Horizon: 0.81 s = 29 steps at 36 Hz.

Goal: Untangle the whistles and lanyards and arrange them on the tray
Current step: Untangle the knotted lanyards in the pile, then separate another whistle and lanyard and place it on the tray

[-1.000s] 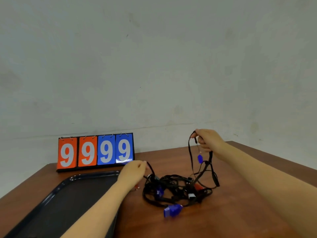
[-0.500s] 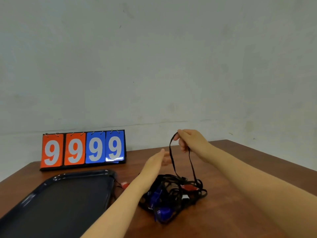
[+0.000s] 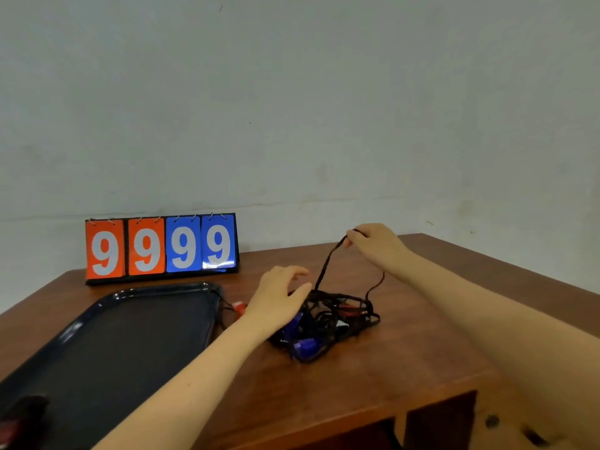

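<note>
From the head view, the right hand [image 3: 376, 246] pinches a black lanyard loop [image 3: 328, 264] between thumb and fingertips and holds it raised above the table [image 3: 406, 362]; the strand runs taut down into the tangle of lanyards and whistles [image 3: 328, 323], which lies on the wood just right of the tray [image 3: 107, 345]; the left hand [image 3: 279, 298] rests over the near-left edge of the tangle with its fingers loosely bent, and I cannot tell whether it holds a strand or merely presses the heap down.

The likely trouble: if the raised loop is pulled harder while other cords cross it, the knots may tighten rather than open; should the left hand not pin the heap, the whole bundle could lift or slide with the strand; the blue whistle [image 3: 305, 345] at the near edge hangs in the cords and might snag; the heap sits fairly near the front edge of the table, so a sideways tug could drag a piece off it.

As for containers, the dark tray appears to hold none of the whistles yet; a dark blurred shape lies at its near-left corner, too unclear to name; a red whistle [image 3: 239, 307] lies on the table just beside the tray's right rim, its cord trailing toward it; the scoreboard [image 3: 160, 246] reading 9999 stands behind the tray against the wall.
</note>
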Each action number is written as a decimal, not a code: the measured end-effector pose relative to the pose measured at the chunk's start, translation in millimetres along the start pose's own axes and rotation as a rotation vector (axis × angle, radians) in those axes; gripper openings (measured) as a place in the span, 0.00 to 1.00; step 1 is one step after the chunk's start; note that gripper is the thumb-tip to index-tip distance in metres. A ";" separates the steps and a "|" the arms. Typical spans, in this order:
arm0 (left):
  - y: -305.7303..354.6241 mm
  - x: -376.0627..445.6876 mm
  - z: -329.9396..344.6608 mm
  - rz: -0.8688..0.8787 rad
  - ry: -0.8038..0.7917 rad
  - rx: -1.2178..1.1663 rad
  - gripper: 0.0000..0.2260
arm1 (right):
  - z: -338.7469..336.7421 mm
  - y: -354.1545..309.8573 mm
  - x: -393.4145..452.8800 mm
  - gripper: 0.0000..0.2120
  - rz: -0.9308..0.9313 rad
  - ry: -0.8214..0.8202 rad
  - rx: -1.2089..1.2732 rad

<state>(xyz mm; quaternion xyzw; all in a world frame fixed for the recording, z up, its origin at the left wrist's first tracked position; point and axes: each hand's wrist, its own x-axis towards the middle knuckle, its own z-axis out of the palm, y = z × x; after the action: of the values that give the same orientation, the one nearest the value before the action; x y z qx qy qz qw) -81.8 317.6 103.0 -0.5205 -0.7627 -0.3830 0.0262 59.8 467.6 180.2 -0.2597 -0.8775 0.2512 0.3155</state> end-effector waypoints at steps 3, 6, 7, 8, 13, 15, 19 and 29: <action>-9.5 -19.7 -6.8 -0.076 0.151 0.070 0.01 | 15.1 33.7 -17.6 0.15 0.075 -0.093 -0.148; -8.8 -34.8 -7.9 -0.066 0.050 0.113 0.04 | 35.9 52.2 -41.8 0.24 0.138 -0.178 -0.194; -6.6 -38.4 -8.0 -0.058 0.020 0.117 0.05 | 43.3 55.1 -49.9 0.25 0.124 -0.155 -0.200; -5.1 -41.0 -7.7 -0.048 0.006 0.119 0.06 | 50.0 54.9 -58.6 0.26 0.091 -0.117 -0.214; -8.4 -48.2 -2.5 -0.079 0.002 0.111 0.07 | 76.6 44.9 -79.3 0.23 -0.150 0.112 -0.224; -15.3 -51.7 2.4 -0.113 0.050 0.074 0.06 | 83.5 36.0 -78.0 0.22 -0.200 0.103 -0.152; -26.0 -53.3 6.1 -0.204 0.066 -0.023 0.07 | 96.9 26.2 -68.4 0.17 -0.159 -0.086 0.047; -37.9 -48.9 2.3 -0.409 0.254 0.045 0.10 | 91.7 31.9 -87.6 0.06 -0.422 0.018 0.109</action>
<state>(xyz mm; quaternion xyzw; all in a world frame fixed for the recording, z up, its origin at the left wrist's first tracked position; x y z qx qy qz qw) -89.4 275.0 58.8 -0.3021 -0.8513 -0.4255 0.0551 64.9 412.0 62.0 -0.0551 -0.8946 0.2243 0.3825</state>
